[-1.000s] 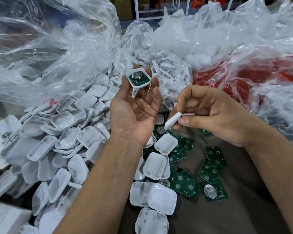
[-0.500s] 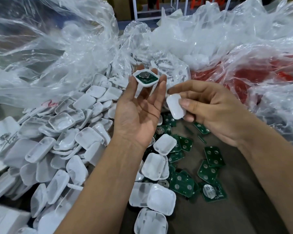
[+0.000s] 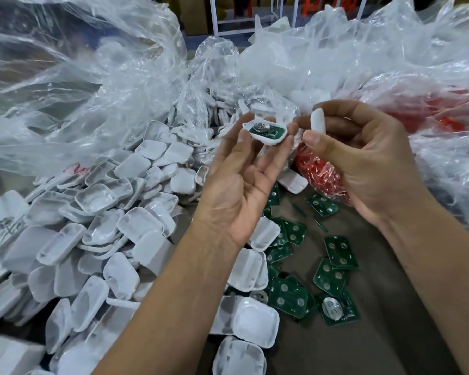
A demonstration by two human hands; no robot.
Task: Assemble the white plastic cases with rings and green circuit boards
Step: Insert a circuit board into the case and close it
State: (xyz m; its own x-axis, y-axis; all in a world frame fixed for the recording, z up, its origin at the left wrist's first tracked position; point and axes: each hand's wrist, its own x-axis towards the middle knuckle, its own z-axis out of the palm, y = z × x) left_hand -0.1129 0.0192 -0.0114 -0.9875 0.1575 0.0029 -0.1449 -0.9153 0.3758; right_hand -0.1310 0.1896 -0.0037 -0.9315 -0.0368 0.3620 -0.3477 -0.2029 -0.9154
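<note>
Head view: my left hand (image 3: 237,182) pinches the board-loaded case (image 3: 267,132); my right hand (image 3: 363,163) grips the cover (image 3: 316,121), needing square alignment before pressing.

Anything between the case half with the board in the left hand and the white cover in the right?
Head view: only the right hand's fingertip sits between the board-filled case half in the left hand and the white cover.

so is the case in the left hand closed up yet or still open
Still open: the case half at the left hand fingertips shows its green board uncovered, and the right hand holds the white cover apart from it.
</note>
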